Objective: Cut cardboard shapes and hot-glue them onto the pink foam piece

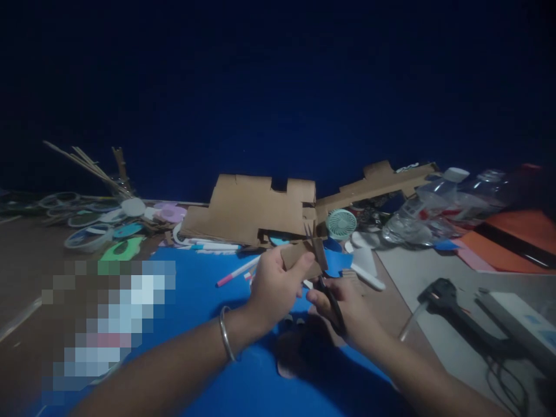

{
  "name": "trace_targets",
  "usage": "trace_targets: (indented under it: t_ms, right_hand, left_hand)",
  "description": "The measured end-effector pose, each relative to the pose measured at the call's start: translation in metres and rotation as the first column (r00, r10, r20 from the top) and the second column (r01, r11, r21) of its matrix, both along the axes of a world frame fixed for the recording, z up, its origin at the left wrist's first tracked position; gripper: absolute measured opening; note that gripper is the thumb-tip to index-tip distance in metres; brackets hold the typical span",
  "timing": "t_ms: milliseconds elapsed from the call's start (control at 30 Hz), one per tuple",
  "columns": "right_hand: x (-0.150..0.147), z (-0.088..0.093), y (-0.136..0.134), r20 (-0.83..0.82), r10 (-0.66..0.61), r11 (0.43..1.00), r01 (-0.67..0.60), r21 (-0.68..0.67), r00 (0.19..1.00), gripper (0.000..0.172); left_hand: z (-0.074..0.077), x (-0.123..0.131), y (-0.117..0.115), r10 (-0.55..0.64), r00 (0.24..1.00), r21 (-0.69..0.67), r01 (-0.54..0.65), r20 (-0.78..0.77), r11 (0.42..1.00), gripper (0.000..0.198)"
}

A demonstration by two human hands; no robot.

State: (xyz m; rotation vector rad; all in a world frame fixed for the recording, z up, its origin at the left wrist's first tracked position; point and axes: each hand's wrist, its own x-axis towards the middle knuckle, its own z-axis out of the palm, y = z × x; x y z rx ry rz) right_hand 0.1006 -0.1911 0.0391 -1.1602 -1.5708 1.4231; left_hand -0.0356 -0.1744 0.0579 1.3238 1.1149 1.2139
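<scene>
My left hand point(278, 284), with a silver bangle on its wrist, grips a small piece of brown cardboard point(295, 255) between thumb and fingers. Black-handled scissors point(333, 307) are in my right hand point(347, 310), their blades pointing up and away from me at the cardboard's right side. A narrow strip of the cardboard stands just right of the blades; whether it is cut free I cannot tell. Both hands are held above a blue sheet point(208, 347). Below them lies a brownish rounded piece point(286, 353), partly in shadow.
A large cut cardboard sheet point(256, 205) stands at the back. Beside it are a mint-green fan point(341, 224) and plastic bottles point(434, 202). A glue gun point(460, 318) with a cable lies at right, near orange sheets point(516, 237). Pens point(237, 271) and tape rolls point(89, 236) lie leftward.
</scene>
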Motion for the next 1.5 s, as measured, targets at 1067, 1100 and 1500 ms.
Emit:
trace_targets:
  t_ms: [1067,1100,1500]
  right_hand:
    - [0.027,-0.034,-0.025,-0.053,0.268,0.918,-0.271,-0.288,0.962,0.045]
    - [0.027,-0.035,-0.025,-0.024,0.259,0.916,-0.254,-0.312,0.966,0.047]
    - [0.032,-0.028,-0.03,0.252,0.232,0.959,-0.177,-0.222,0.939,0.037]
  left_hand:
    - [-0.059,0.006,-0.039,-0.074,0.984,-0.4,0.135,0.163,0.906,0.035]
    - [-0.059,0.005,-0.039,-0.065,0.982,-0.405,0.133,0.177,0.905,0.034]
    - [-0.06,0.0,-0.026,0.059,0.975,-0.332,0.015,0.214,0.943,0.018]
